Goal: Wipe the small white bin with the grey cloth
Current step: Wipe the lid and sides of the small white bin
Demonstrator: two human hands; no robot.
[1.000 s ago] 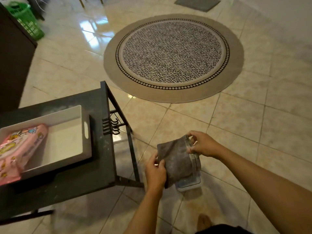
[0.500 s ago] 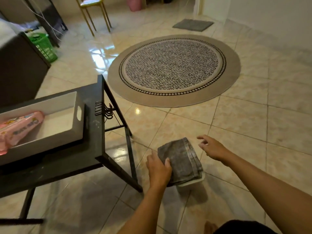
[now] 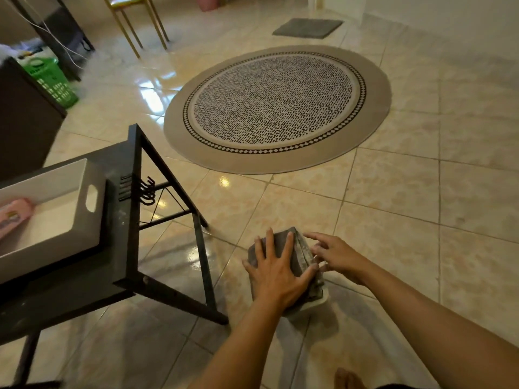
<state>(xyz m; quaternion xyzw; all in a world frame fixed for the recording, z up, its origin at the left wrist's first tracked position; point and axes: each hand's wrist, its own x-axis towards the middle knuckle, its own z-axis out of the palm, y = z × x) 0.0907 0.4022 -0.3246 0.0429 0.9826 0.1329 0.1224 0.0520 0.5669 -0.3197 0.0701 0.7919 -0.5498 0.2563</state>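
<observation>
Low in the frame's centre, the folded grey fabric cloth (image 3: 297,256) is pressed flat by the spread left hand (image 3: 276,272) onto the small white plastic bin (image 3: 316,300) beneath, while the open-fingered right hand (image 3: 335,255) is poised just right.

A cloth (image 3: 295,256) lies over a small bin (image 3: 314,303) on the floor (image 3: 421,220), right of a table (image 3: 120,276) bearing a tray (image 3: 70,217), with a round rug (image 3: 276,108) behind
</observation>
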